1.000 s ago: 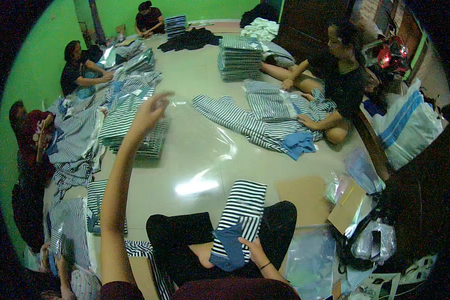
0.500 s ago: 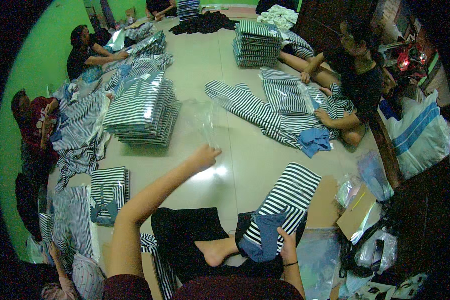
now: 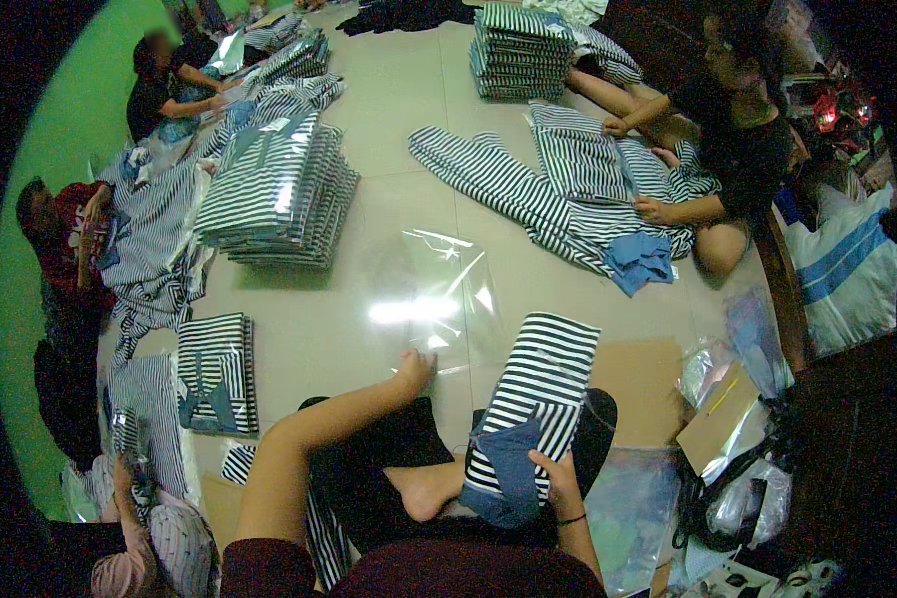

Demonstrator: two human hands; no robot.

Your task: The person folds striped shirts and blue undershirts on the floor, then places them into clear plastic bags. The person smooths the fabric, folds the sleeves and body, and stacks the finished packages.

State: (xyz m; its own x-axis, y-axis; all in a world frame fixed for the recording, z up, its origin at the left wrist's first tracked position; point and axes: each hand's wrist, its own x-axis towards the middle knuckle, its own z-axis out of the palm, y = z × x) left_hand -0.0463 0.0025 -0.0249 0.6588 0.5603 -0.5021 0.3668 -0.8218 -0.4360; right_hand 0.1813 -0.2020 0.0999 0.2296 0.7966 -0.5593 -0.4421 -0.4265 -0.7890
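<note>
My left hand [image 3: 417, 370] is closed on the near edge of a clear plastic bag [image 3: 468, 267], which spreads out beyond it over the floor tiles. In my right hand [image 3: 560, 480], thumb on top, is a neatly folded black-and-white striped shirt [image 3: 546, 371] with a blue-grey denim-like part at its near end. The folded shirt lies tilted above my crossed legs, apart from the bag. Its underside and most of my right fingers are hidden.
Tall stacks of bagged striped shirts [image 3: 269, 199] stand ahead left and at the far right [image 3: 521, 55]. A smaller folded pile [image 3: 216, 374] lies left. Loose striped garments [image 3: 508, 189] lie ahead right, near a co-worker. Cardboard [image 3: 633, 389] and plastic bags [image 3: 633, 518] lie right.
My left hand has drawn nearer to me, and the bunched bag has opened out broad over the floor. The folded shirt in my right hand has shifted left and turned more upright.
</note>
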